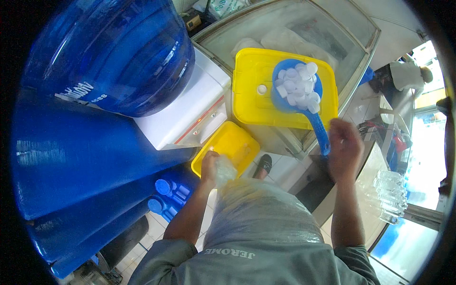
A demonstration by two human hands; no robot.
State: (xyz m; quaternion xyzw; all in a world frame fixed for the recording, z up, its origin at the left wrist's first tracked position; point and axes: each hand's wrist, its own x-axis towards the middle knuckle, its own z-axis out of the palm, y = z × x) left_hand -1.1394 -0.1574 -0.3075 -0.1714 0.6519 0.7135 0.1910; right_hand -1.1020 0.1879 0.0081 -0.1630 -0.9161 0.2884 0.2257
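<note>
My left hand (209,168) is closed around the gathered neck of a large clear plastic bag (266,209), which bulges against my front. What the bag contains is hard to make out. A blue dipper (317,124) heaped with white round caps (298,85) rests on a yellow lid (249,107). One loose white cap (261,89) lies left of the dipper. Just right of the dipper's handle end is my right hand (346,149), blurred by motion; its grip is unclear. Below the lid, a yellow bin (195,163) stands near my left hand.
A big blue water container (118,57) sits on a white dispenser (190,118) at left. Blue jugs (166,194) stand on the floor. Behind the lid is a glass-topped case (285,23). Clear bottles (389,194) and another person (406,73) are at right.
</note>
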